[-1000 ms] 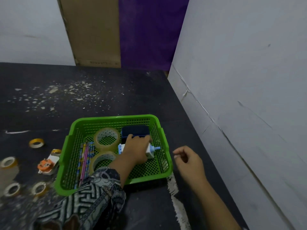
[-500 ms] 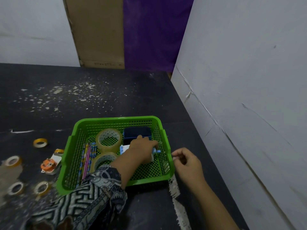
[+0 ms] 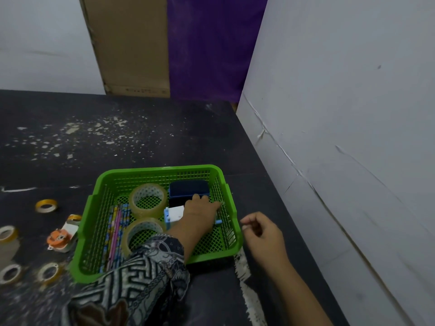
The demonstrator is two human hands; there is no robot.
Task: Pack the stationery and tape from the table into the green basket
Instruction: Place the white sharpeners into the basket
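The green basket (image 3: 160,171) sits on the dark table. It holds two clear tape rolls (image 3: 147,200) (image 3: 141,234), a bundle of colourful pencils (image 3: 116,231) along its left side, and a dark blue box (image 3: 189,189) at the back. My left hand (image 3: 200,209) reaches into the basket and grips a white and blue item (image 3: 174,214), covering most of it. My right hand (image 3: 261,231) hovers just outside the basket's right rim, fingers loosely curled, nothing visible in it.
Left of the basket, several small tape rolls lie on the table, such as a yellow one (image 3: 46,205) and a pale one (image 3: 10,272). An orange and white dispenser (image 3: 60,237) lies there too. A white wall (image 3: 341,161) runs close along the right.
My left hand has slid the white and blue item slightly towards the basket's right wall. My right hand has stayed beside the rim.
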